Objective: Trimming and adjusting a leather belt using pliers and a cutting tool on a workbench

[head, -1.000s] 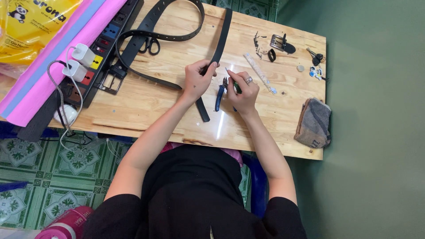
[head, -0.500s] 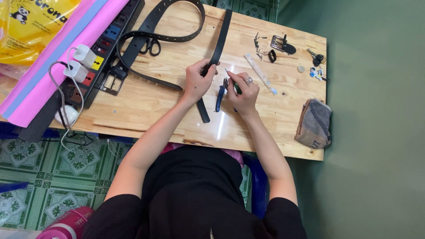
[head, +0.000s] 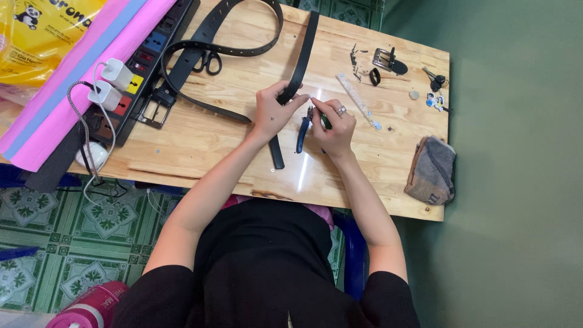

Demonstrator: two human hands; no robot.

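Head view, looking straight down, showed a person in a black top seated at a pale wooden desk [head: 200, 152]. Nearest the body, both bare forearms reached forward to the middle of the desk.

The left hand [head: 271, 113] pinched a narrow black strap [head: 302, 59], its grip closed around the strap where the strap bent; one end ran down toward the desk's near edge, the other ran away toward the far edge. The right hand [head: 335, 123], wearing a ring, had its grip closed on blue-handled pliers [head: 302, 130], the tool's nose just beside the strap at the left fingertips. Whether the nose actually touched the strap could not be told; the spot was too small.

The strap looked light, flexible and smooth, probably leather or similar: it would flop if held by one end, so holding it close to the working point, flat between thumb and fingers, seemed the steadiest hold.

Right of the hands lay a slim clear ruler-like strip [head: 358, 100], and near the desk's right edge a grey pouch [head: 432, 170]. Left of the hands, a black belt with a metal buckle [head: 212, 48] looped around scissors [head: 208, 61]. Farther left sat a power strip [head: 130, 91] with white chargers [head: 109, 85], then pink and blue rolls [head: 73, 67]. At the far right lay a loose buckle [head: 388, 61] and small hardware.
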